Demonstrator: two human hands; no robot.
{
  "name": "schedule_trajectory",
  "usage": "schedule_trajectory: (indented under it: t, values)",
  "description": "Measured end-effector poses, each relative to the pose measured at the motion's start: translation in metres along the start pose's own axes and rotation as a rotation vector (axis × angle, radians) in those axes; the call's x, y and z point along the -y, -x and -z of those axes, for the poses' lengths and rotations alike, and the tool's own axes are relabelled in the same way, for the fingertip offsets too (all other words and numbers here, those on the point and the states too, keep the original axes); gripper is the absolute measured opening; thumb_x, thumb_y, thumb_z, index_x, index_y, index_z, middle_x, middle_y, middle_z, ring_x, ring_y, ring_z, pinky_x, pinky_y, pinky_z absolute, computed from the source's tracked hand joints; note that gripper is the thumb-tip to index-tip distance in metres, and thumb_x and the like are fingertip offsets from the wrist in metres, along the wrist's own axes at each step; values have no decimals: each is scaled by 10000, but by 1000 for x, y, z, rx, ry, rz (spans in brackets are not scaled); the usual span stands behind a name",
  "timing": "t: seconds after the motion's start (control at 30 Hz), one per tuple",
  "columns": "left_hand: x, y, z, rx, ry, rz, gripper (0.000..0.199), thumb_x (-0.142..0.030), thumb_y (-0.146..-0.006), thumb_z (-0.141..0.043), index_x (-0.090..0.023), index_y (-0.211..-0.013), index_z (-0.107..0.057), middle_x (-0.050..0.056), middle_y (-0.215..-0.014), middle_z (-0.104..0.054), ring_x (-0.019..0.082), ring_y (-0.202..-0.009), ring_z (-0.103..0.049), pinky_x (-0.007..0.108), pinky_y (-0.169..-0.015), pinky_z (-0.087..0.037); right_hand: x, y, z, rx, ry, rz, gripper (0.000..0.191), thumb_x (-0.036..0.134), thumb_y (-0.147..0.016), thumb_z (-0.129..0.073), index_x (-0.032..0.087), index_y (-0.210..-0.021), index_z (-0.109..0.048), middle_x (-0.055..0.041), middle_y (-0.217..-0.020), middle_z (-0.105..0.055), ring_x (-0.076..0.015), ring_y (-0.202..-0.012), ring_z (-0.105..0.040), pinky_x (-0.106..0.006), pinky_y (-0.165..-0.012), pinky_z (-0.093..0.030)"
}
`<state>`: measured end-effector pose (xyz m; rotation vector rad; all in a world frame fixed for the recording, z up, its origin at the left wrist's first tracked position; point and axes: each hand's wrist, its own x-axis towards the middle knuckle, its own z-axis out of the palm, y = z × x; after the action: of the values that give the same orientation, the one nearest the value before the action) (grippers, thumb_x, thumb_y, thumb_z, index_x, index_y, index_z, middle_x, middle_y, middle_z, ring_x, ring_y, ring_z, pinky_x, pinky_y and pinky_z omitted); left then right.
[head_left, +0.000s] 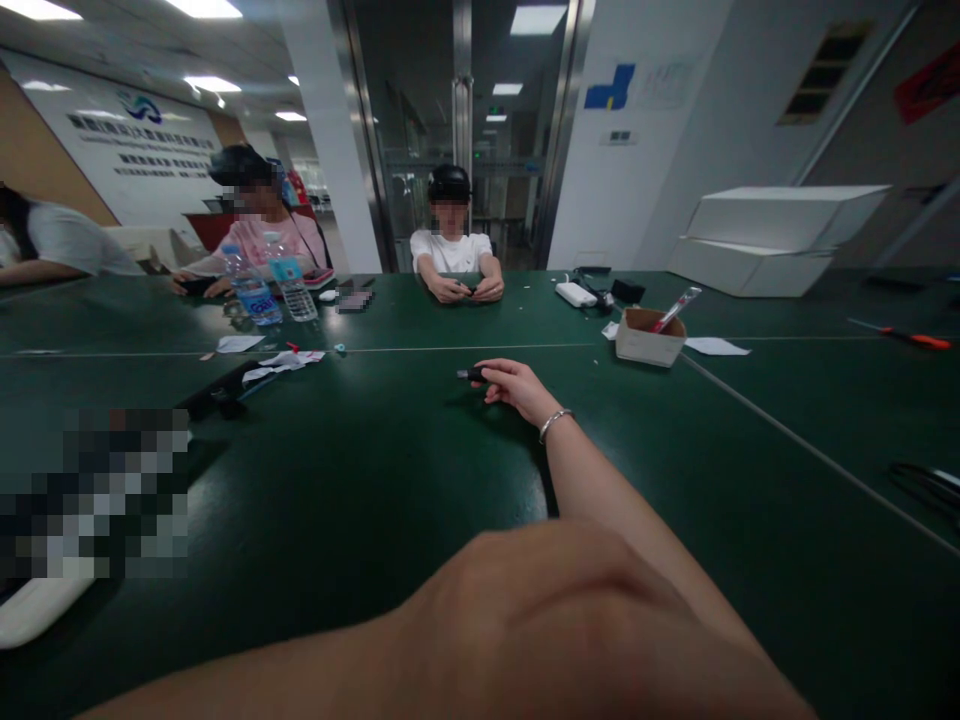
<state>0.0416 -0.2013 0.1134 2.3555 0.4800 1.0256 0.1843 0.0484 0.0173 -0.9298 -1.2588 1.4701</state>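
My right hand (517, 388), with a silver bracelet at the wrist, reaches out over the dark green table. Its thumb and fingers pinch a black USB flash drive (474, 375), whose metal plug points left. Very close to the camera, my left hand (555, 590) looms large at the bottom and covers part of my right forearm. The left fingers are out of sight, so whether they hold anything cannot be seen.
A small cardboard box (649, 345) holding a red-and-clear item stands right of my right hand. Two water bottles (289, 280), paper scraps (281, 367), white boxes (750, 265) and a screwdriver (911, 336) lie around. A person (451, 245) sits opposite; others sit at left.
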Motion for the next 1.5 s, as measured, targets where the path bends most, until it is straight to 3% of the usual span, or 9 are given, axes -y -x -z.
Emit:
schedule_trajectory:
  t: [0.17, 0.33, 0.43, 0.5, 0.67, 0.83, 1.07, 1.3, 1.5]
  values:
    - [102, -36, 13, -161, -124, 105, 176, -294, -913, -508, -181, -885, -639, 13, -716, -616, 115, -636, -536, 239, -634, -434, -1, 0, 0, -5, 1, 5, 151, 116, -822, -648, 128, -970, -678, -36, -726, -725, -52, -452, -560, -159, -484, -518]
    - [206, -53, 48, -664, -441, 511, 433, -411, -956, -355, -182, -629, -522, 8, -580, -507, 137, -560, -462, 267, -579, -328, -1, 0, 0, 5, -3, 1, 157, 96, -843, -615, 120, -987, -672, -49, -723, -723, -51, -451, -553, -169, -501, -542]
    - [236, -53, 59, -653, -522, 876, 444, -468, -918, -402, -197, -586, -518, 31, -586, -537, 176, -583, -492, 287, -583, -315, -1, -1, 0, -4, -9, -8, 163, 84, -848, -607, 118, -994, -673, -52, -723, -721, -45, -446, -551, -163, -499, -545]
    - [247, -53, 58, -549, -479, 982, 482, -522, -917, -357, -208, -624, -576, 54, -651, -601, 205, -626, -535, 297, -601, -334, -1, -2, 1, -12, -17, -2, 164, 77, -844, -610, 122, -986, -677, -47, -723, -718, -45, -445, -552, -164, -497, -547]
    - [263, -59, 50, -287, -272, 954, 640, -606, -917, -235, -202, -654, -656, 77, -676, -649, 216, -611, -575, 314, -610, -376, -3, -3, 1, -36, -19, 11, 144, 70, -817, -638, 133, -939, -682, -24, -705, -703, -52, -452, -565, -176, -486, -556]
    - [267, -56, 44, -416, -279, 915, 465, -513, -908, -368, -207, -718, -663, 46, -694, -654, 189, -611, -567, 290, -578, -355, -4, -3, 1, -44, -16, -1, 142, 73, -828, -629, 123, -952, -678, -36, -682, -706, -52, -445, -564, -166, -477, -553]
    - [272, -45, 40, -432, -220, 797, 421, -533, -895, -405, -216, -734, -630, 27, -690, -623, 171, -609, -546, 283, -595, -379, -3, -3, 1, -32, -30, 4, 120, 87, -832, -637, 123, -939, -679, -38, -683, -709, -55, -444, -565, -173, -482, -554]
    - [284, -42, 39, -500, 115, 609, 178, -339, -793, -617, -180, -874, -624, 35, -774, -659, 170, -741, -630, 309, -744, -484, -2, -1, 0, -38, -53, -5, 91, 91, -867, -605, 105, -941, -656, -48, -649, -702, -60, -443, -564, -175, -487, -547]
    - [277, -44, 41, -574, 205, 509, 224, -191, -657, -728, -157, -863, -646, 54, -850, -669, 176, -829, -637, 366, -871, -503, -3, -1, 1, -39, -52, -7, 99, 132, -871, -633, 101, -965, -629, -44, -630, -693, -67, -445, -571, -181, -492, -545]
